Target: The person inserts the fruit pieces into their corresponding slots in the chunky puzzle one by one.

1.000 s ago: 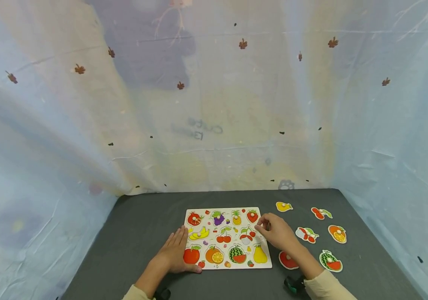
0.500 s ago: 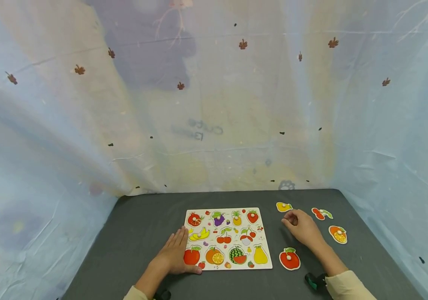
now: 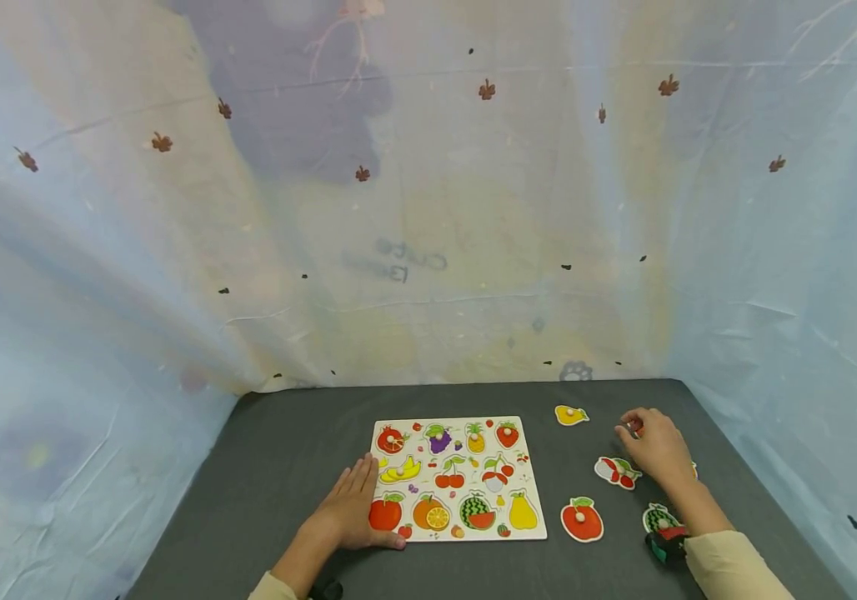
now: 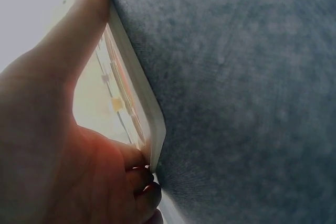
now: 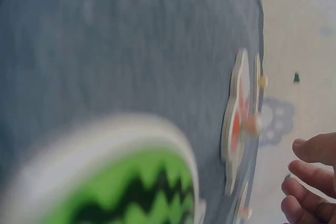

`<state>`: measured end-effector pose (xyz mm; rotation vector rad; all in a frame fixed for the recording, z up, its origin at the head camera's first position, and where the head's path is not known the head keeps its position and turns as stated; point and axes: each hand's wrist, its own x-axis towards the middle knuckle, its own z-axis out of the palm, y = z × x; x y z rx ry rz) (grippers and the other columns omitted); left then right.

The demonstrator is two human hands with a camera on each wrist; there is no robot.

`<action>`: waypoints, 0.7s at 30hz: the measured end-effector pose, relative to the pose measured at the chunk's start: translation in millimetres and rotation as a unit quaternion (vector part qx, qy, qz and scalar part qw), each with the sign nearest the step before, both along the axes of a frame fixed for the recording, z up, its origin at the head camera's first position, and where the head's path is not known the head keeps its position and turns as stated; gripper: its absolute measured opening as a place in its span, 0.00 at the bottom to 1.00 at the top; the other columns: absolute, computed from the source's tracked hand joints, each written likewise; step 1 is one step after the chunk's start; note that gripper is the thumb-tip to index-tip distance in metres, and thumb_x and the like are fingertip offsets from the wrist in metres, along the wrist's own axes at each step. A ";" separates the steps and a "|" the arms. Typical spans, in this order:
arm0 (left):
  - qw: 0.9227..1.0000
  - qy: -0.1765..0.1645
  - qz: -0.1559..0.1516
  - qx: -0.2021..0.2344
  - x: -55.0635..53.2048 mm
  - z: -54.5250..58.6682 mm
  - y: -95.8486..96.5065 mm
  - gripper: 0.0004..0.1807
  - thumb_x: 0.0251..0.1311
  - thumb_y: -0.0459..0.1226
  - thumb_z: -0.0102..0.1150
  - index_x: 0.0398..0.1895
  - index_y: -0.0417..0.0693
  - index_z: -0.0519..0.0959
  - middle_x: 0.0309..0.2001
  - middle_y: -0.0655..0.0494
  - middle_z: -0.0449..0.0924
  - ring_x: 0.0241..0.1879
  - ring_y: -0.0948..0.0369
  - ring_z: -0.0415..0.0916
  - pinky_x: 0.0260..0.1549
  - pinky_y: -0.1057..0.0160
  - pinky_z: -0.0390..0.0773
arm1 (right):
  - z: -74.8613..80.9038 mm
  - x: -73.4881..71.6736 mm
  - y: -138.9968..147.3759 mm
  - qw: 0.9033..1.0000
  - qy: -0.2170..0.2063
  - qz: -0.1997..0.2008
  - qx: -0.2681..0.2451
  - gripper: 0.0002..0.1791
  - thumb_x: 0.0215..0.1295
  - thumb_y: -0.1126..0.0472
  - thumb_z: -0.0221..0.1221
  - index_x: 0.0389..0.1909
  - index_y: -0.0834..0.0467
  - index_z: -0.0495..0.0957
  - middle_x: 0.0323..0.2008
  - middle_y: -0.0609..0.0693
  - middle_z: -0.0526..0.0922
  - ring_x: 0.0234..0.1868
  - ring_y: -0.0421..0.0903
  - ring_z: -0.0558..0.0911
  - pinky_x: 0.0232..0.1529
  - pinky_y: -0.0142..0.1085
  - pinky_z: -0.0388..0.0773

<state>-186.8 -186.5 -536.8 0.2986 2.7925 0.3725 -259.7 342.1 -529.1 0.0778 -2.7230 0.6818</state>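
Observation:
A white fruit puzzle board (image 3: 537, 527) lies on the dark table. My left hand (image 3: 352, 507) rests on its left edge, fingers spread over the side and thumb along the front corner; the left wrist view shows the thumb (image 4: 86, 24) at the board's edge. My right hand (image 3: 655, 446) is over the cherry piece, whose red (image 3: 636, 426) shows between thumb and fingers. In the right wrist view its bent fingers (image 5: 310, 174) stand apart from the knobbed pieces. Near this hand lie a red-and-white piece with a green leaf (image 3: 618, 472) and a watermelon piece (image 3: 659, 518).
A pear piece (image 3: 571, 415) lies toward the back, and a red apple-like piece (image 3: 582, 520) sits right of the board. An orange piece is mostly hidden behind the right wrist. A pale patterned curtain (image 3: 428, 208) surrounds the table.
My right hand has moved right, from the board's right edge past the red-and-white piece to the cherry piece. My left hand stays on the board.

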 end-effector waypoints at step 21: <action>1.000 0.009 0.000 -0.008 0.7 3.3 2.1 0.79 0.42 0.73 0.78 0.86 0.35 0.50 0.86 0.38 0.46 0.85 0.42 0.46 0.84 0.41 0.47 | 6.1 -19.4 38.2 0.989 -0.134 -0.063 -0.005 0.26 0.72 0.56 0.63 0.57 0.75 0.76 0.53 0.78 0.77 0.52 0.75 0.79 0.46 0.66 0.80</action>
